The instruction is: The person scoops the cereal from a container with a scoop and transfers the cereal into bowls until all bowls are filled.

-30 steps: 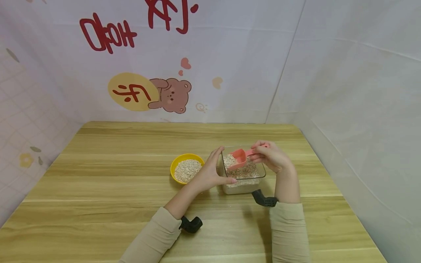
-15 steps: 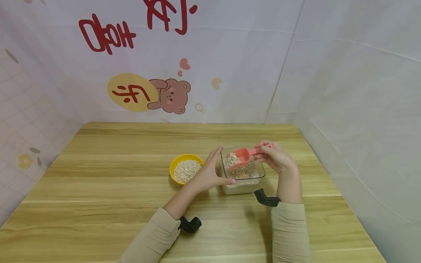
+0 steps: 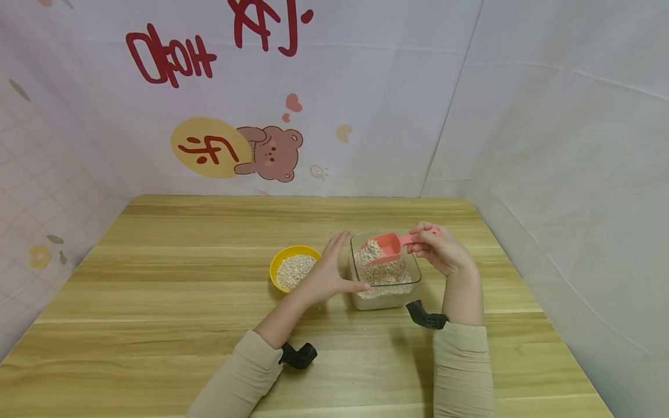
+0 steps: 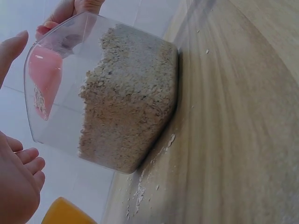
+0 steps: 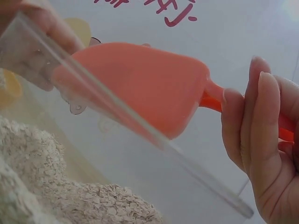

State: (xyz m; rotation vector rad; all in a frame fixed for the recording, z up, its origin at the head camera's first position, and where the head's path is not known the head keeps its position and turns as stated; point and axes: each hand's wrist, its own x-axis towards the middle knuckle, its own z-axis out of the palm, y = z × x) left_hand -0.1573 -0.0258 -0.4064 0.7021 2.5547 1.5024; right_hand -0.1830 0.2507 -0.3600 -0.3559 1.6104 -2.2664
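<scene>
My right hand (image 3: 444, 249) pinches the handle of a pink scoop (image 3: 388, 247), also seen as a pink scoop (image 5: 140, 84) in the right wrist view. Heaped oats (image 3: 372, 251) lie in its mouth. The scoop is held at the top of a clear square container (image 3: 384, 301) partly filled with oats (image 4: 126, 98). Beside the container's left wall, my left hand (image 3: 326, 277) has its thumb and fingers spread. In the left wrist view, a gap shows between the left fingers (image 4: 32, 163) and the container wall. Left of that hand sits a yellow bowl (image 3: 275, 264) of oats, partly covered by it.
The wooden table (image 3: 183, 290) carries the bowl and container close together. A few loose oat flakes (image 4: 140, 191) are scattered by the container's base. White printed curtains (image 3: 376, 87) stand behind the table and along its sides.
The scoop has risen and shifted slightly right, with oats now heaped in its mouth. The left hand has eased left, away from the container.
</scene>
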